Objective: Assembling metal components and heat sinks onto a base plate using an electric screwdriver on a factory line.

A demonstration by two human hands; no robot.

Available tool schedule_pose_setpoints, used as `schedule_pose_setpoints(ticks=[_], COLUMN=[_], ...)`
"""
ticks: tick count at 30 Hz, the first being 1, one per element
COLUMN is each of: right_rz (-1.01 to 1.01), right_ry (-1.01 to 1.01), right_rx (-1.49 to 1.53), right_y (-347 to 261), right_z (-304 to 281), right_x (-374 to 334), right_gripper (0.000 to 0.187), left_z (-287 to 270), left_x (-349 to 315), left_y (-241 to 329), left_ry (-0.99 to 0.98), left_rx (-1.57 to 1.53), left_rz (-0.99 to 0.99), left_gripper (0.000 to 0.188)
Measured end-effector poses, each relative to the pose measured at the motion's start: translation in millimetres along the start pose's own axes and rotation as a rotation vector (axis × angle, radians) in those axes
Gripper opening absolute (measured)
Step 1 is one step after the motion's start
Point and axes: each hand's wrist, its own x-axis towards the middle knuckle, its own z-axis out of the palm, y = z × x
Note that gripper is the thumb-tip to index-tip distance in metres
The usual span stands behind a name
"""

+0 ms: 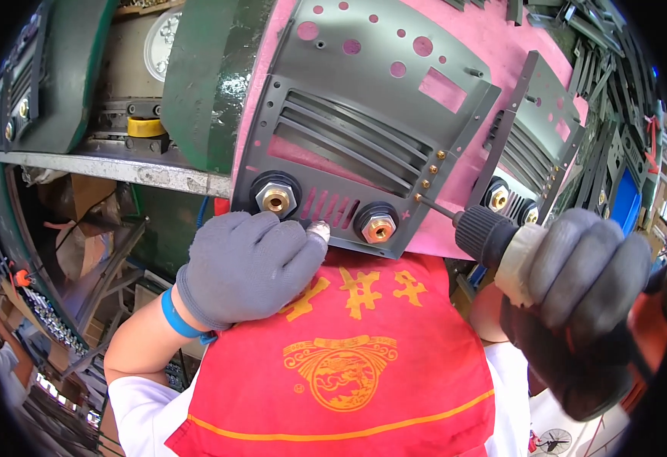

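Note:
A grey metal panel (364, 99) with vent slots, round holes and two brass-centred black sockets lies on a pink surface in front of me. My left hand (246, 263), in a grey glove, presses on the panel's near edge between the two sockets (275, 196) (377, 225). My right hand (577, 297), also gloved, grips a power screwdriver (486, 234) whose bit touches a small brass screw (419, 197) at the panel's right edge. Two more brass screws sit in a row above it.
A second similar panel (535, 126) with sockets lies just right of the first. Stacks of dark metal parts (600, 46) fill the upper right. A green machine body (196, 76) and a metal shelf edge (120, 169) stand at the left. A red apron (348, 358) covers my front.

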Motion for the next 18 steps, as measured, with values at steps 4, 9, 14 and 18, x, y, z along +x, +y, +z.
schedule_pose_setpoints(ticks=[4,9,14,18], right_rz=[-0.026,-0.195,-0.447,-0.506], right_ry=[-0.388,-0.143,0.205,0.247], right_rx=[0.036,0.250,0.348,0.326], right_y=[0.7,10.7,11.5,-3.3], right_z=[-11.9,-27.3,-42.6,-57.5], right_x=[17.1,8.0,-3.3,3.0], right_gripper=[0.070,0.047,0.037,0.035], left_z=[0.0,-5.0,0.7,-6.3], left_x=[-1.5,2.6,42.2,86.0], left_y=[0.0,-1.2,2.0,10.8], left_ry=[-0.001,-0.035,0.028,0.165], left_rx=[0.029,0.056,-0.039,-0.682], left_rz=[0.007,0.022,0.017,-0.390], left_gripper=[0.021,0.019,0.027,0.022])
